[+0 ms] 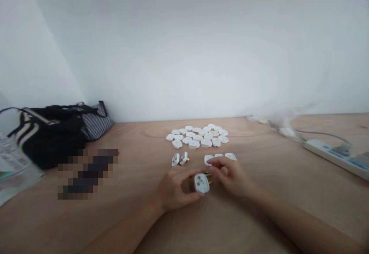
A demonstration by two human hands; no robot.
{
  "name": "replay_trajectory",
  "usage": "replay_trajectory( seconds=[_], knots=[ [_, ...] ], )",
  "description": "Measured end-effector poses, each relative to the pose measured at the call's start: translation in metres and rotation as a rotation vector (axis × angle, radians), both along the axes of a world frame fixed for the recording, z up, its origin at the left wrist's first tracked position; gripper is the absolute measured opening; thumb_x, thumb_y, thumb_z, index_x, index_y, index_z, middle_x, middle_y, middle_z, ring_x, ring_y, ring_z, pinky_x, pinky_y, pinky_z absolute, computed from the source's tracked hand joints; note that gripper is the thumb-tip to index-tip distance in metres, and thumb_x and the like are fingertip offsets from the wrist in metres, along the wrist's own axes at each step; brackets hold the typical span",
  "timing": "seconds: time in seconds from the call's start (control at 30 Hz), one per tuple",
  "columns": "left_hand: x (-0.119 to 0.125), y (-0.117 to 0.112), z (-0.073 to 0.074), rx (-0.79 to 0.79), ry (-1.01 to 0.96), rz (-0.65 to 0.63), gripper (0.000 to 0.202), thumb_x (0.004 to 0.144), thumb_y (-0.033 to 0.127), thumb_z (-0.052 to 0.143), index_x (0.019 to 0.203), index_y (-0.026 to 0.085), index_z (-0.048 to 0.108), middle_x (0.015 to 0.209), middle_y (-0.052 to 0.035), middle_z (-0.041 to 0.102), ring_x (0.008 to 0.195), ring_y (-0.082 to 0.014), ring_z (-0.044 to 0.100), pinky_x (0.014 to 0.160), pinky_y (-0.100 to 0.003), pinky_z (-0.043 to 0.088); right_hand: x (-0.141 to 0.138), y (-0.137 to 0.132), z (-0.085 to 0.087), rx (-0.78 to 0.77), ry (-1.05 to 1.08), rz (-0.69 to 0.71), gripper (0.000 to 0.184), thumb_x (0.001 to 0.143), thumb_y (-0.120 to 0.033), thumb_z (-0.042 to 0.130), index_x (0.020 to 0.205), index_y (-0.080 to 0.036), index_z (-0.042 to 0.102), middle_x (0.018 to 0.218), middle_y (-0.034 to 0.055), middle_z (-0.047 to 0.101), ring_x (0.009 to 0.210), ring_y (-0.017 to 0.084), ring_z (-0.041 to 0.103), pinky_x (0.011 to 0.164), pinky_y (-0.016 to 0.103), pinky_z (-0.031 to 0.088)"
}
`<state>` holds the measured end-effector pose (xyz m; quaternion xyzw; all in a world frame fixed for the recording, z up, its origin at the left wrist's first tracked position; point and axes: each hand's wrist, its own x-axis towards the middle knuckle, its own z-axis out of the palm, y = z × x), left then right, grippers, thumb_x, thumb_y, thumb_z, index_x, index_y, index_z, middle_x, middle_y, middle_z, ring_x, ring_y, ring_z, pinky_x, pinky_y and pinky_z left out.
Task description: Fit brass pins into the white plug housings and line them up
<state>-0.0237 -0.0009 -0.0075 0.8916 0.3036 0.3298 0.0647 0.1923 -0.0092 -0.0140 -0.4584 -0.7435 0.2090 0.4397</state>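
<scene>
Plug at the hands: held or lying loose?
Held: the left hand wraps around the plug, touching it on both sides. Its brass pins point toward the right hand.

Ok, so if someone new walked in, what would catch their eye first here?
Most striking is the heap of white plugs in the middle of the wooden table. Just in front of it, the left hand clasps a white three-pin plug, with the right hand beside it. A black bag sits at the far left, and a white power strip at the right.
</scene>
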Motion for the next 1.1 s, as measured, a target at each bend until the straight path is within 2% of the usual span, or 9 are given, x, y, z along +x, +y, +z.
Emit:
replay_trajectory(
  seconds=[0.07, 0.2, 0.5, 0.7, 0.9, 1.1],
  knots=[
    [0.001, -0.002, 0.001, -0.033, -0.017, 0.022, 0.045, 0.067, 0.035, 0.072, 0.108, 0.022, 0.062, 0.097, -0.0035, 0.071, 0.086, -0.0214, 0.065, 0.08, -0.033, 0.049, -0.004, -0.005, 0.001, 0.053, 0.064, 0.048, 0.019, 0.085, -0.023, 0.049, 0.096, -0.019, 0.064, 0.086, 0.0056, 0.066, 0.08, 0.018, 0.059, 0.07, 0.029, 0.045],
    [0.004, -0.005, 0.002, -0.062, -0.047, 0.061, 0.043, 0.067, 0.035, 0.071, 0.107, 0.021, 0.062, 0.094, -0.0035, 0.071, 0.084, -0.0209, 0.065, 0.078, -0.032, 0.051, -0.011, -0.013, 0.004, 0.123, 0.045, 0.07, 0.018, 0.085, -0.02, 0.048, 0.088, -0.02, 0.065, 0.078, 0.0045, 0.065, 0.074, 0.017, 0.058, 0.069, 0.029, 0.044],
    [0.006, -0.008, 0.002, -0.007, -0.092, 0.087, 0.041, 0.066, 0.035, 0.072, 0.103, 0.02, 0.063, 0.091, -0.0047, 0.072, 0.083, -0.0219, 0.065, 0.078, -0.034, 0.051, -0.016, -0.017, 0.006, 0.175, -0.023, 0.047, 0.015, 0.085, -0.021, 0.05, 0.084, -0.022, 0.066, 0.076, 0.0037, 0.067, 0.073, 0.018, 0.058, 0.069, 0.031, 0.042],
    [0.007, -0.007, 0.0, 0.031, -0.1, 0.098, 0.043, 0.068, 0.035, 0.072, 0.106, 0.018, 0.061, 0.093, -0.0069, 0.072, 0.084, -0.0229, 0.065, 0.08, -0.036, 0.05, -0.012, -0.014, 0.003, 0.233, -0.069, 0.073, 0.014, 0.084, -0.024, 0.055, 0.084, -0.024, 0.069, 0.079, 0.0042, 0.066, 0.078, 0.019, 0.057, 0.076, 0.035, 0.041],
    [0.006, -0.008, 0.002, 0.011, -0.075, 0.084, 0.045, 0.07, 0.036, 0.07, 0.11, 0.02, 0.059, 0.098, -0.0061, 0.071, 0.087, -0.0225, 0.065, 0.081, -0.035, 0.05, -0.001, -0.009, 0.002, 0.162, -0.046, 0.074, 0.026, 0.083, -0.033, 0.057, 0.107, -0.026, 0.064, 0.101, 0.0066, 0.063, 0.096, 0.022, 0.055, 0.086, 0.038, 0.04],
    [0.006, -0.007, 0.002, 0.044, -0.056, 0.047, 0.046, 0.07, 0.04, 0.07, 0.111, 0.02, 0.059, 0.097, -0.0068, 0.071, 0.085, -0.0227, 0.065, 0.08, -0.035, 0.049, 0.001, -0.002, -0.008, -0.028, 0.058, 0.006, 0.03, 0.08, -0.041, 0.059, 0.104, -0.023, 0.063, 0.096, 0.0062, 0.067, 0.091, 0.022, 0.058, 0.086, 0.038, 0.042]
  ],
)
